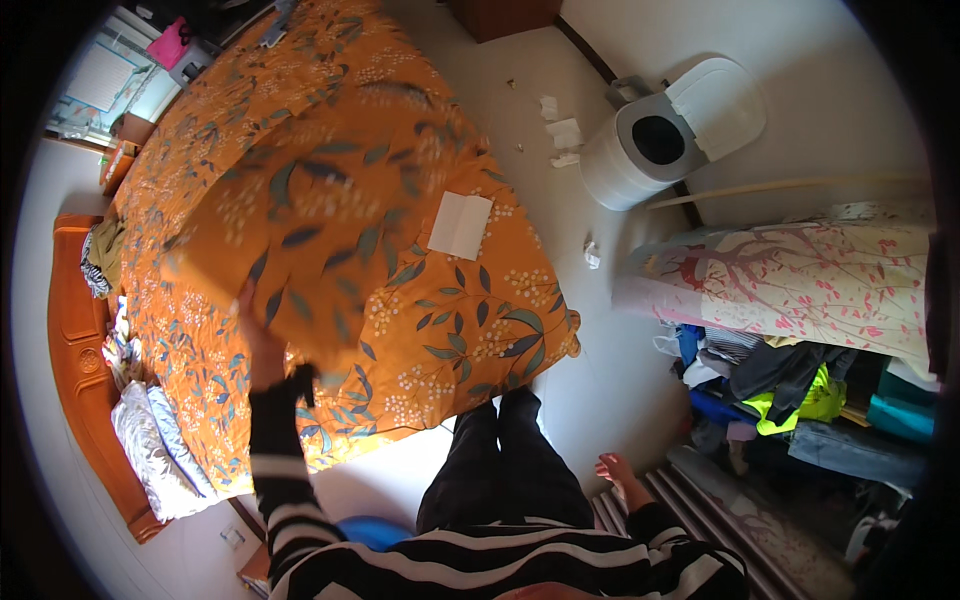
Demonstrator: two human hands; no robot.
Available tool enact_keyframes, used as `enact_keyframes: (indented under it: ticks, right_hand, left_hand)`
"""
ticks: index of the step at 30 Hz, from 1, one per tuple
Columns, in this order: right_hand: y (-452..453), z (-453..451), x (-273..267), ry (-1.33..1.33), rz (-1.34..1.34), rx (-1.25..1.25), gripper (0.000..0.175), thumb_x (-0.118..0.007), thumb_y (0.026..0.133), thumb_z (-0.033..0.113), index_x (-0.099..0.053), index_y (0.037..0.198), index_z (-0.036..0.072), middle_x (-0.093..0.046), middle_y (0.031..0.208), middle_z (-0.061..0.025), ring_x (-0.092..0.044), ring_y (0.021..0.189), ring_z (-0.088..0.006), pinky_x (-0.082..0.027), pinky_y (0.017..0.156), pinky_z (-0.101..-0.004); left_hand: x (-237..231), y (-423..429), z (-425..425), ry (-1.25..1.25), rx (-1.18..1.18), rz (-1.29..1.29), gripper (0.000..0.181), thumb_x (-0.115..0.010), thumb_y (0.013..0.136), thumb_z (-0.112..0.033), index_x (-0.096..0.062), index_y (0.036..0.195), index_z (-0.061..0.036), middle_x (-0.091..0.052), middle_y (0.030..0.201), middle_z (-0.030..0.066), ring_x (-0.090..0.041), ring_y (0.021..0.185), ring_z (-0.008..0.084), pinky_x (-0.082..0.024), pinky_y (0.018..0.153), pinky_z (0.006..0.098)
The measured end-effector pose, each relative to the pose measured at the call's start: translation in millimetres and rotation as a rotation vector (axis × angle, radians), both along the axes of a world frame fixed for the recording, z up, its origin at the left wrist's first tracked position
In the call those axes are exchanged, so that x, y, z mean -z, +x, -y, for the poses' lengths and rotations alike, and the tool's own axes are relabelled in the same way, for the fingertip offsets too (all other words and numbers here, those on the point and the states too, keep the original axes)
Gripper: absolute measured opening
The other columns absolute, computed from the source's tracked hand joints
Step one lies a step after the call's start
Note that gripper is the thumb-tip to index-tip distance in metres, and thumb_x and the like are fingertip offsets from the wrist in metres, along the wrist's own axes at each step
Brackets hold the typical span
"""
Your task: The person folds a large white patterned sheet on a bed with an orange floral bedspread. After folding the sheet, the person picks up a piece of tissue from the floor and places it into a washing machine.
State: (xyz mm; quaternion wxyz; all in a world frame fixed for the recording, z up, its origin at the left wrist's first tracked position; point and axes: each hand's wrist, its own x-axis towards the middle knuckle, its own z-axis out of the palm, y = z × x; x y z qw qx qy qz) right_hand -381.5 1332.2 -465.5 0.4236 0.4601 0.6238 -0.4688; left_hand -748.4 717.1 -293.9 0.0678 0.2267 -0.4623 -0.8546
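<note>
My left hand (261, 334) grips the edge of an orange patterned cloth (307, 217), which is raised and blurred above the bed. It looks like a part of the bed cover (480, 322), printed with leaves and white dots; whether it is a separate piece, I cannot tell. A creased white paper sheet (460, 225) lies on the cover, right of the raised part. Low at the right of my body, my right hand (616, 469) hangs away from the bed, fingers apart, holding nothing.
Beyond the bed's right side stands a white lidded bucket toilet (637, 157). Paper scraps (564, 133) lie on the floor beside it. A fabric-covered rack (795, 277) with piled clothes (787, 382) is at the right. Pillows (161, 450) rest by the wooden headboard (82, 352).
</note>
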Motion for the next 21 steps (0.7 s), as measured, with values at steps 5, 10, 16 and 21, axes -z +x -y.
enact_keyframes:
  ticks: [5, 10, 16, 21]
  right_hand:
    - [-24, 15, -6, -0.023, 0.006, -0.082, 0.030, -0.051, 0.083, 0.033, -0.054, 0.100, 0.008, -0.062, 0.084, -0.0070, -0.059, 0.071, -0.0158, -0.045, 0.065, -0.0308]
    - [-58, 20, -14, 0.013, -0.027, -0.173, 0.027, -0.052, 0.082, 0.023, -0.054, 0.098, 0.002, -0.061, 0.081, -0.0117, -0.058, 0.068, -0.0187, -0.047, 0.063, -0.0316]
    - [-103, 29, -12, 0.003, -0.083, -0.277, 0.025, -0.052, 0.082, 0.021, -0.054, 0.096, 0.000, -0.060, 0.082, -0.0116, -0.059, 0.070, -0.0192, -0.047, 0.064, -0.0304]
    - [-122, 51, -1, -0.063, -0.104, -0.337, 0.029, -0.051, 0.082, 0.030, -0.055, 0.100, 0.008, -0.062, 0.085, -0.0062, -0.059, 0.069, -0.0138, -0.043, 0.061, -0.0263]
  left_hand:
    - [-34, 195, 94, -0.224, -0.161, 0.338, 0.048, -0.055, 0.079, -0.029, -0.044, 0.118, -0.0032, -0.052, 0.113, 0.0088, -0.050, 0.104, 0.0237, -0.040, 0.088, 0.0363]
    - [57, 330, 206, -0.886, -0.439, 1.024, 0.050, -0.068, 0.068, -0.040, -0.053, 0.094, 0.0003, -0.056, 0.080, 0.0089, -0.051, 0.062, 0.0156, -0.045, 0.057, 0.0289]
    - [210, 303, 145, -1.053, -0.087, 0.423, 0.010, -0.060, 0.077, -0.007, -0.058, 0.085, -0.0020, -0.058, 0.085, 0.0044, -0.056, 0.080, 0.0139, -0.046, 0.072, 0.0251]
    - [232, 189, 26, -0.769, 0.011, 0.330, 0.016, -0.059, 0.079, -0.013, -0.057, 0.092, -0.0029, -0.059, 0.084, 0.0053, -0.055, 0.078, 0.0118, -0.046, 0.066, 0.0253]
